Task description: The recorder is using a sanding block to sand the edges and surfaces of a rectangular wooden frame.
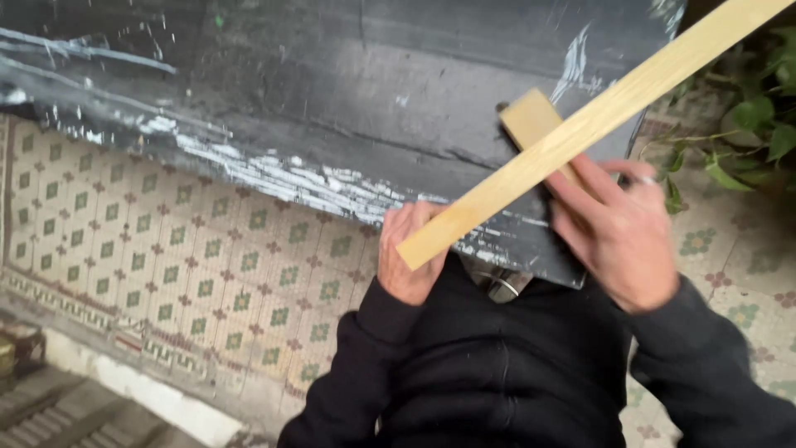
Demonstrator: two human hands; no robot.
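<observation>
A long pale wooden slat [597, 120] runs diagonally from the lower middle to the top right corner. My left hand [408, 253] grips its near end over the edge of a dark paint-smeared workbench [332, 108]. My right hand [618, 228] is closed around a short wooden block [529, 118] that lies crosswise under the slat, the fingers touching the slat too. Both arms wear black sleeves.
A patterned tile floor [182, 265] with green and red motifs lies below the bench. Green leafy plant stems [750, 124] stand at the right. A stone step edge [124, 386] runs along the lower left. A metal round part [502, 286] shows under the bench edge.
</observation>
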